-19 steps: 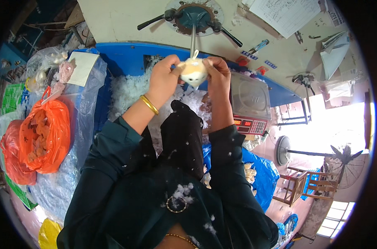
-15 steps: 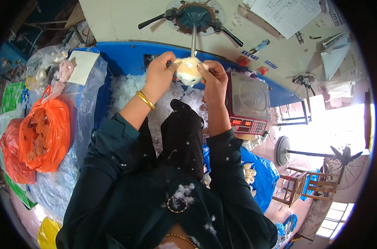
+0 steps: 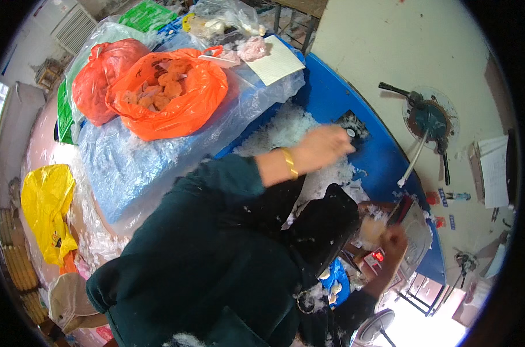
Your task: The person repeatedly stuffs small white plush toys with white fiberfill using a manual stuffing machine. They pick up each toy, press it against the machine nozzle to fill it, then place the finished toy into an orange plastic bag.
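My left hand (image 3: 325, 148) hangs over a heap of white fluffy stuffing (image 3: 279, 130), beside a dark square panel with a round knob (image 3: 351, 132) on the blue bin wall. Its fingers are curled in and slightly smeared; anything inside them is hidden. On the right side, my right hand (image 3: 394, 242) grips a small cream-and-white plush toy (image 3: 373, 231), which is blurred. Hand and toy are close to the red weighing scale (image 3: 378, 260), partly covering it.
Orange plush pieces fill an open orange bag (image 3: 207, 110) on clear plastic sheeting at the left. A paper pad (image 3: 275, 61) lies nearby. Across the bin's blue edge (image 3: 360, 98), a table bears a fixture with a metal rod (image 3: 414, 159) that points toward me.
My view has swung left. My hands have parted: the left has let go of the plush toy and moved over the stuffing, while the right has carried the toy toward the scale.
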{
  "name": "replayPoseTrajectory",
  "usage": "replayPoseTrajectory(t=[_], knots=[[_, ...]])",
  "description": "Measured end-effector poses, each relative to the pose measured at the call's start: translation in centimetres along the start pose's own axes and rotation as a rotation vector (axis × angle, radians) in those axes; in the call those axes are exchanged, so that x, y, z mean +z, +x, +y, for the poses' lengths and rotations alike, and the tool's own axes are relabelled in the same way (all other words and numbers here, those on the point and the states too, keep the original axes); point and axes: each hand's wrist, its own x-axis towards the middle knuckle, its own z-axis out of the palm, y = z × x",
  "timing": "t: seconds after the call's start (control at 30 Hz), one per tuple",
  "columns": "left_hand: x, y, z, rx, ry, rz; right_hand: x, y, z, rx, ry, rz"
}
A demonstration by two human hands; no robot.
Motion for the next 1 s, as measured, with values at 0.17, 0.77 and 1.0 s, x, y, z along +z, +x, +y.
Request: replayPoseTrajectory(t=[0.17,0.77,1.0], knots=[[-19.5,-4.5,-16.1,-0.350,0.590,0.543,-9.4,-12.7,8.8,0.815,-0.525,-0.609],[-31.2,-12.0,-33.8,-0.734,0.781,0.436,-2.4,-4.2,2.7,0.458,-0.245,-0.291],[-25.9,-5.6,-14.9,-0.434,-0.778,0.582,2.9,0.9,-3.3,0.194,-0.135,-0.218]])
